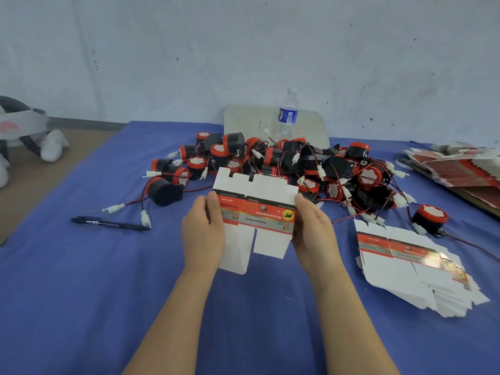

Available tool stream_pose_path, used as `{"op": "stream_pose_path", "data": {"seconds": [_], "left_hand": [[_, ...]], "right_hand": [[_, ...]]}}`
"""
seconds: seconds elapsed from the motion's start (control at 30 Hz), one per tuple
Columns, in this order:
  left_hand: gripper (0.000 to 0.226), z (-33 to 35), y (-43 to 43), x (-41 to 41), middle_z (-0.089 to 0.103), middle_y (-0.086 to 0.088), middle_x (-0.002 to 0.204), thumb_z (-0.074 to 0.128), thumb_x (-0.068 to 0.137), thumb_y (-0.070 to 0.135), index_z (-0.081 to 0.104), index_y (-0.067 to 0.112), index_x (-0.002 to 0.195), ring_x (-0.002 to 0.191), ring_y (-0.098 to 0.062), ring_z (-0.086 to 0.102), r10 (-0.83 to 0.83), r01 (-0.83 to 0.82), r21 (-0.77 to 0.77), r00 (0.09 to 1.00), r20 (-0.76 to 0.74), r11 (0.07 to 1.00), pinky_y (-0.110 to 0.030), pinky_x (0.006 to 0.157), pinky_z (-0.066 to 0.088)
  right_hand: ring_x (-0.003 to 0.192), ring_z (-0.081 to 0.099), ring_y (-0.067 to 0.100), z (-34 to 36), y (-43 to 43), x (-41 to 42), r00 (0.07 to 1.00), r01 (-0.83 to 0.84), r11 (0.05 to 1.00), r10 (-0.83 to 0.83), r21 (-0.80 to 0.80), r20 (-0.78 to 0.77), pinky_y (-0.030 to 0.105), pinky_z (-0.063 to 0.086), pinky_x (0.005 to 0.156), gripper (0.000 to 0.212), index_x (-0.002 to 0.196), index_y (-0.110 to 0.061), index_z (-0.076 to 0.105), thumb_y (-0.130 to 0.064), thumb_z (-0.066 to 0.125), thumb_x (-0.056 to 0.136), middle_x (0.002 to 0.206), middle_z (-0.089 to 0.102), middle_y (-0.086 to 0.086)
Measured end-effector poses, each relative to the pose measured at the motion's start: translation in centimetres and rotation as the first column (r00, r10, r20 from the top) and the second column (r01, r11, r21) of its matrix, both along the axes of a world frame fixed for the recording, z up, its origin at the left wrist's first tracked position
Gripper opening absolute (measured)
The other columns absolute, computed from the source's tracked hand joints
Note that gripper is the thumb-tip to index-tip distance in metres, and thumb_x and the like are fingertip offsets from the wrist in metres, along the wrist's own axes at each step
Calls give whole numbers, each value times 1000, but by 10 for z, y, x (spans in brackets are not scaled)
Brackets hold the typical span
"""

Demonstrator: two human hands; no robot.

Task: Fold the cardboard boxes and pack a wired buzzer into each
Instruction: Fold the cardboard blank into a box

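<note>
Two bare forearms reach in from the bottom edge, and the hands hold one flat box [257, 212] between them, lifted above the blue cloth [81, 293]. The left hand [203, 231] pinches the box's left edge, thumb on the printed face. The right hand [313, 231] grips the right edge the same way. The fingers of both are hidden behind the card. This box is not yet folded: its white flaps stick out above and below the red printed band, and it holds nothing.

Just behind it lies the pile of buzzers [284, 163], black and red drums tangled in red and black wires with white plugs. The held box covers the pile's near edge. One buzzer [430, 217] sits apart to the right, another [163, 190] to the left.

Right of the hands lies a fanned stack of flat boxes [414, 266]. A second stack [460, 166] at the far right is cut off by the frame.

A clear water bottle [287, 117] stands behind the pile, before a pale board [249, 120]; how full it is cannot be told. A black pen [108, 223] lies to the left. At the left edge a white and grey thing [24, 125] is cut off and hard to make out.
</note>
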State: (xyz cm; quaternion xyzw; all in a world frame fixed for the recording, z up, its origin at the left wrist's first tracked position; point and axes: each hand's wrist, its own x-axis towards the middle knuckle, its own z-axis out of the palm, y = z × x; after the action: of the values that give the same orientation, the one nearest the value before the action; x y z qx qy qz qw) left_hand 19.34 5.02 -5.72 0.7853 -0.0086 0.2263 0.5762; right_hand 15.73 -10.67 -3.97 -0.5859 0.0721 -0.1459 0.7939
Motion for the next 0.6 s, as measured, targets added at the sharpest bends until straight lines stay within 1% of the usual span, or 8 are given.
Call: {"op": "stream_pose_path", "data": {"seconds": [0.07,0.13,0.23,0.37,0.43,0.5,0.57,0.6], "left_hand": [[35,1,-1,-1,52,4,69,32,100,38,43,20,73,59,-8,48,-43,43,-33,999,0,999,-11,47,37],[33,2,-2,-2,55,5,73,31,101,36,47,21,77,63,-8,51,-81,81,-70,997,0,994,-9,48,38],[32,3,-1,-2,55,8,72,32,100,38,48,23,77,63,-5,52,-95,96,-68,995,9,993,-7,50,38],[44,1,4,-4,52,8,63,29,90,53,51,18,75,55,-9,48,-22,17,63,996,85,998,-15,49,36],[44,1,7,-4,50,10,61,29,91,51,51,18,73,55,-11,46,33,-59,153,986,163,986,-22,53,34],[36,5,9,-4,47,11,62,32,97,41,48,19,73,58,-12,43,85,-140,227,968,236,964,-32,59,39],[34,9,8,-6,51,8,69,33,98,36,54,16,80,65,-13,46,105,-176,260,958,267,949,-43,69,44],[39,11,6,-7,54,7,75,31,97,39,58,14,86,70,-16,50,91,-166,267,958,273,949,-44,73,45]], "right_hand": [[72,70,15,1,-1,0,1000,-16,997,17,78,-13,25,56,62,20,103,-13,65,-23,48,99,80,73,3],[69,70,15,1,-3,0,998,-49,989,53,142,-19,24,56,57,20,98,-14,65,-22,47,99,77,73,3],[69,71,15,1,-8,-1,985,-166,967,172,195,-12,24,56,57,23,103,-15,65,-22,44,100,75,73,3],[78,71,16,1,-21,-5,960,-276,958,278,79,-19,28,58,63,30,112,-17,62,-7,36,99,91,74,7],[81,71,18,0,-24,-8,936,-350,936,351,37,-32,28,58,65,30,112,-15,61,-2,38,98,96,74,9],[84,71,20,-2,-26,-9,894,-445,895,445,12,-59,30,59,67,22,110,-13,63,-7,49,95,98,74,10],[83,72,21,-5,-25,-10,854,-514,857,504,-48,-131,31,60,69,18,104,-12,67,-9,55,90,95,74,10],[82,72,21,-6,-23,-10,843,-528,844,508,-92,-176,30,60,69,20,99,-12,69,-2,54,91,93,74,10]]}}
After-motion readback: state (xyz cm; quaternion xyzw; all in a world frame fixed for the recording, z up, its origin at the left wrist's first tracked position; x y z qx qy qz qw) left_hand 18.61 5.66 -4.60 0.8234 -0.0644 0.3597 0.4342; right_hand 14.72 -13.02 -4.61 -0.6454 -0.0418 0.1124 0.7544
